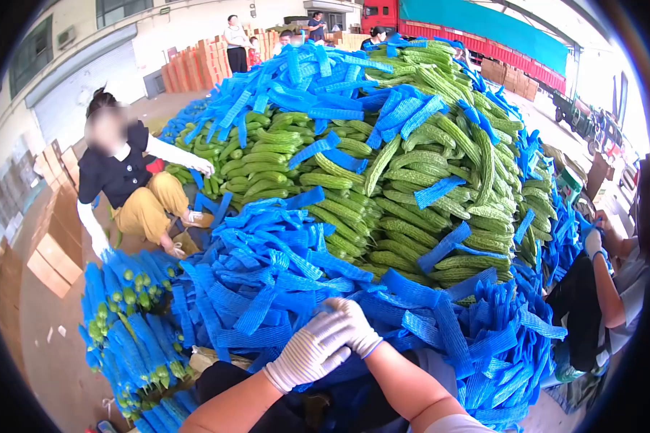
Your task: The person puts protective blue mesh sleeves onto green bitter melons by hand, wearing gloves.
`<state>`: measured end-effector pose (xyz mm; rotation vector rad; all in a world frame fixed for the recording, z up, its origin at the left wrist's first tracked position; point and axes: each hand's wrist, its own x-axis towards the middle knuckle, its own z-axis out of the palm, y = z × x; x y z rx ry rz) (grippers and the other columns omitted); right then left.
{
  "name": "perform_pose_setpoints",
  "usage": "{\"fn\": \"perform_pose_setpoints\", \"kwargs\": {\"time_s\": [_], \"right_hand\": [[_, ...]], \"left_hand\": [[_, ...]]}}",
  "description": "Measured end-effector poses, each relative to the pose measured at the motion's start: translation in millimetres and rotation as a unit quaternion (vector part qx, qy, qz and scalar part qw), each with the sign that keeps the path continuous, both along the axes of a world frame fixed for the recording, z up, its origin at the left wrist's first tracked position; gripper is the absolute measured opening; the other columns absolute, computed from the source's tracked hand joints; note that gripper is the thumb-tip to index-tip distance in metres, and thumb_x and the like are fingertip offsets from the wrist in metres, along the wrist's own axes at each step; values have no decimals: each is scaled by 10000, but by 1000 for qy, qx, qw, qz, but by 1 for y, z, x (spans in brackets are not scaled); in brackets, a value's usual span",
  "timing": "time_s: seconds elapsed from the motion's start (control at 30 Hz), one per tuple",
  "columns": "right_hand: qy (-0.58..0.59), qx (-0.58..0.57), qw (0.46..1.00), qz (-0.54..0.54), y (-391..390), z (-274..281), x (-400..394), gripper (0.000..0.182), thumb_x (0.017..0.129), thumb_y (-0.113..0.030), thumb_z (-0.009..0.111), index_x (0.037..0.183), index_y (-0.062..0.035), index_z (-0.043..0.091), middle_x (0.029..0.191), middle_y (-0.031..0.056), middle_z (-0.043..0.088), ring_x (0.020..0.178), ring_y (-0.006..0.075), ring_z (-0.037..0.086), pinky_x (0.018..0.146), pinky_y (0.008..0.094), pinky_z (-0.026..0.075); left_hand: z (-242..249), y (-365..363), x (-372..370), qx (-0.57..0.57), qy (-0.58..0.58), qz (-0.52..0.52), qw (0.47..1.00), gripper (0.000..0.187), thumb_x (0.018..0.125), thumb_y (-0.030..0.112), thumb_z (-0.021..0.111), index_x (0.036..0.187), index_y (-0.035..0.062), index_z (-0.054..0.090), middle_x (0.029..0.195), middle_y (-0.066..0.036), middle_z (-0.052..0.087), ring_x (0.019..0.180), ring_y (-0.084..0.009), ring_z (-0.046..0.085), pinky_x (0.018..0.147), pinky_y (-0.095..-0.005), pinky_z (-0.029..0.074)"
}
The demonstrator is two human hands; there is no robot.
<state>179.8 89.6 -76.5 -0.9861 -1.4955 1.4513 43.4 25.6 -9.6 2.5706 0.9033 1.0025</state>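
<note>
Left hand and right hand are overlapping, can't tell if gripping; foam-net sleeves are looking featherlight, squishy, probably pinchable mid-length.

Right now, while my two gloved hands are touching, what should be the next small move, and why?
Probably part the left hand and right hand and pick up one of the loose blue net sleeves. The hands touch each other with nothing visible held, the sleeves lie just ahead, and many green gourds beyond them are bare.

Produce packing/loading yd: lg gourd heap, blue mesh sleeves, stacked ctns, roller shutter, lg truck.
</note>
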Motion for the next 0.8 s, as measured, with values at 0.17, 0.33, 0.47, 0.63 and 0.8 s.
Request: {"fn": "perform_pose_setpoints", "kwargs": {"time_s": [0.17,0.33,0.47,0.63,0.8], "right_hand": [[-137,66,974,-167,-1,11,5,231,832,-199,671,988,-35,626,746,108,668,609,196,619,590,316,491],[-354,244,893,-133,-25,26,-12,164,816,-228,647,936,-130,591,767,124,657,694,315,651,593,399,508],[-344,313,882,-71,-38,20,-26,177,838,-275,615,907,-114,596,749,113,626,663,320,631,578,419,501],[-60,172,977,-109,-33,28,-20,159,879,-162,634,995,-55,616,813,87,637,719,196,616,674,318,499],[-14,203,979,4,-48,35,-18,130,916,-131,601,1009,-40,613,899,65,651,797,100,599,729,258,489]], "left_hand": [[-28,9,-15,-70,107,157,979,361,868,177,560,1185,6,546,1169,-215,574,1036,-356,580,880,-410,485],[-54,17,-27,-205,1,191,960,289,887,158,520,1125,-5,543,1045,-208,608,960,-358,596,788,-410,502],[-50,29,-42,-423,-557,30,714,292,900,86,535,1171,-19,514,1162,-98,592,1024,-161,579,908,-300,458],[-44,26,-42,-438,-617,24,653,244,930,130,497,1121,0,574,1060,-131,635,936,-198,613,843,-319,489],[-77,36,-50,-174,212,201,940,299,866,202,504,1089,42,621,990,-197,651,921,-336,635,808,-421,497]]}}
